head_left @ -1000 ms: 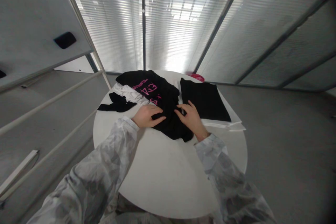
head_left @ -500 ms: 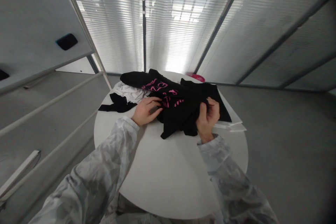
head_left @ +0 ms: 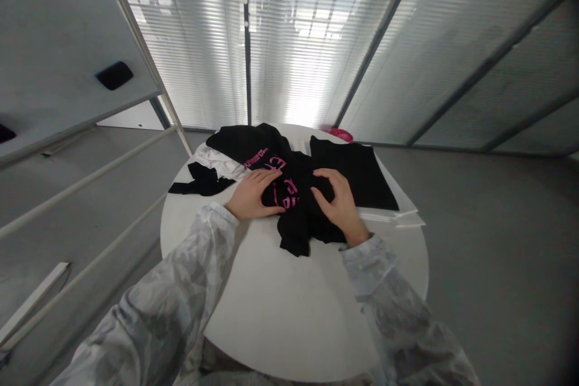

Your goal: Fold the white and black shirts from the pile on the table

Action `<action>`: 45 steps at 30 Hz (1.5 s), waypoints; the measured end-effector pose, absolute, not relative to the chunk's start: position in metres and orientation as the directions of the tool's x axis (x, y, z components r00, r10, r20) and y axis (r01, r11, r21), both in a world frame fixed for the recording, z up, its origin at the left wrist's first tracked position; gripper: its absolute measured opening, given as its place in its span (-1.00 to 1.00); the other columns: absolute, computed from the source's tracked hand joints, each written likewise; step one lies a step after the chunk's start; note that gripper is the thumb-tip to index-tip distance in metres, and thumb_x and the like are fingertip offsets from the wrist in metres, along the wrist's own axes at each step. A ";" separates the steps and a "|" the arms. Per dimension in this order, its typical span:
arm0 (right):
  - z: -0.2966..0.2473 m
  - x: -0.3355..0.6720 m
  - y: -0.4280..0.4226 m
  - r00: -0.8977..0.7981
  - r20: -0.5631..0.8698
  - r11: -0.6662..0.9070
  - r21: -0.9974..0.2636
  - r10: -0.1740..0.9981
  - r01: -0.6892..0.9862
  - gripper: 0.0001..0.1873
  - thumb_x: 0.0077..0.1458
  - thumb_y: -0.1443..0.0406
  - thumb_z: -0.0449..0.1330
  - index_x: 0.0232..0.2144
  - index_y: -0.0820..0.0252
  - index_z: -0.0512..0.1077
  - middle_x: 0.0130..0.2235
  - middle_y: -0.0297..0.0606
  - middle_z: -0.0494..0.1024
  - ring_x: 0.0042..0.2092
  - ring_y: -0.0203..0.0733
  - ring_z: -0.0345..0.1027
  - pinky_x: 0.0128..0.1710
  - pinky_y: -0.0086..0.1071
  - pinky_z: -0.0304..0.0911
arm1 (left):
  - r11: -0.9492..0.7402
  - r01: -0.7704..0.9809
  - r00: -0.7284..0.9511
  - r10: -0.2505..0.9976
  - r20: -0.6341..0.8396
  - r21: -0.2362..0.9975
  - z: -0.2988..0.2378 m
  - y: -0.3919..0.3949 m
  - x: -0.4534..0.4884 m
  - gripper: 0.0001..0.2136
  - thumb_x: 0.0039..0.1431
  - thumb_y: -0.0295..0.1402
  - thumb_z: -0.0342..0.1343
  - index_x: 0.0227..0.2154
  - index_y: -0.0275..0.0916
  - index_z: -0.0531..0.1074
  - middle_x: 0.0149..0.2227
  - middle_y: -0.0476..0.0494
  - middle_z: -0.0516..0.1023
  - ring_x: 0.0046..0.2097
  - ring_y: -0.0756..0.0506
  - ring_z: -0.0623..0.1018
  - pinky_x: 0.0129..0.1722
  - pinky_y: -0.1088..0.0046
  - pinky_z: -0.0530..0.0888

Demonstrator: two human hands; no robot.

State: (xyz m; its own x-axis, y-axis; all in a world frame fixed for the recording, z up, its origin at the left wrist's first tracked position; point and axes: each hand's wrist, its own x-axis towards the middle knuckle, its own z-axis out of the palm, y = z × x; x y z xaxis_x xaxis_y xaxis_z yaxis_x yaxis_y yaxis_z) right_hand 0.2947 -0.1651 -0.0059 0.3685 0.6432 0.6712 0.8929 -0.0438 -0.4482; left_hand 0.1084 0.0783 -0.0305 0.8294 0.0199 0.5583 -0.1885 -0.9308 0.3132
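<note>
A crumpled black shirt with pink lettering (head_left: 289,193) lies on the round white table (head_left: 289,301). My left hand (head_left: 253,195) rests on its left side with fingers stretched flat over the cloth. On the shirt's right side my right hand (head_left: 339,202) presses down with curved, spread fingers. A folded black garment (head_left: 357,178) lies just right of my right hand on a stack of white folded pieces (head_left: 398,214).
A white garment (head_left: 221,160) and a small black cloth (head_left: 199,181) lie at the table's left edge. Something pink (head_left: 339,132) sits at the far edge. Slatted glass walls stand behind; a grey shelf unit with rails is at the left.
My right hand had lifted a bunch of the shirt half a second ago; it has now set it down and lies on the cloth. The shirt is bunched narrower than before.
</note>
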 end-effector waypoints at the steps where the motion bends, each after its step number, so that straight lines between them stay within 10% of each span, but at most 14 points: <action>1: -0.007 0.295 -0.165 0.351 0.647 -0.054 -0.432 0.677 0.900 -0.75 0.43 0.13 0.26 0.09 -0.02 0.53 0.14 -0.14 0.69 0.20 0.16 0.57 0.45 0.24 0.23 | -0.932 -0.189 0.856 -0.002 0.516 0.310 -0.032 0.079 0.109 -0.09 0.14 0.18 0.48 0.44 -0.18 0.42 0.38 -0.39 0.56 0.36 -0.45 0.56 0.41 -0.13 0.44; 9: -0.012 0.305 -0.172 0.241 0.502 -0.015 -0.413 0.830 0.911 -0.66 0.47 0.09 0.26 0.21 -0.07 0.51 0.21 -0.23 0.68 0.24 0.11 0.59 0.59 0.29 -0.01 | -0.959 -0.187 0.907 -0.086 0.411 0.212 -0.035 0.083 0.116 -0.70 0.34 -0.41 0.23 0.08 -0.17 0.67 0.08 -0.23 0.76 0.12 -0.29 0.70 0.24 0.03 0.52; 16: -0.009 0.310 -0.179 0.213 0.433 0.053 -0.525 0.876 0.849 -0.26 0.30 0.12 0.44 0.45 -0.16 0.38 0.22 -0.23 0.68 0.14 0.10 0.65 0.59 0.36 -0.01 | -0.851 -0.271 0.870 -0.017 0.492 0.451 -0.031 0.095 0.107 -0.74 0.42 -0.32 0.13 -0.01 -0.21 0.68 -0.11 -0.23 0.78 -0.07 -0.24 0.72 0.02 0.17 0.61; 21: -0.015 0.308 -0.173 0.227 0.500 0.114 -0.563 0.836 0.819 -0.71 0.37 0.18 0.36 0.11 -0.14 0.67 0.00 -0.32 0.78 0.05 0.08 0.69 0.53 0.27 0.19 | -0.656 -0.338 0.881 0.033 0.472 0.675 -0.025 0.089 0.102 -0.78 0.39 -0.36 0.15 -0.03 -0.23 0.65 -0.17 -0.15 0.76 -0.21 -0.12 0.74 -0.16 0.38 0.60; 30: -0.021 0.324 -0.179 0.589 0.686 0.020 -0.659 0.428 0.752 -0.74 0.41 0.07 0.31 0.00 0.03 0.65 0.00 -0.18 0.72 0.10 0.07 0.62 0.25 0.06 0.48 | -0.763 -0.345 0.784 0.086 0.615 0.547 -0.018 0.094 0.092 -0.66 0.39 -0.09 0.27 0.09 -0.16 0.63 0.04 -0.25 0.77 0.06 -0.28 0.74 0.16 0.10 0.62; 37: -0.007 0.343 -0.190 0.729 0.683 0.133 -0.720 -0.037 0.681 -0.72 0.39 0.06 0.32 -0.04 0.11 0.56 -0.07 -0.21 0.65 0.02 -0.02 0.59 0.28 0.05 0.43 | -0.802 0.357 0.514 0.597 0.616 0.479 -0.027 0.110 0.099 -0.60 0.37 -0.15 0.22 0.17 -0.20 0.52 0.20 -0.36 0.63 0.26 -0.44 0.59 0.31 -0.08 0.47; 45: -0.008 0.372 -0.211 0.715 0.609 0.092 -0.736 -0.343 0.671 -0.74 0.36 0.04 0.27 -0.07 0.04 0.50 0.01 -0.03 0.64 0.19 0.29 0.53 0.37 0.23 0.35 | -0.811 0.410 0.637 0.583 0.505 0.418 -0.043 0.118 0.100 -0.43 0.26 -0.16 0.31 0.30 -0.17 0.43 0.33 -0.46 0.51 0.31 -0.53 0.53 0.27 -0.17 0.48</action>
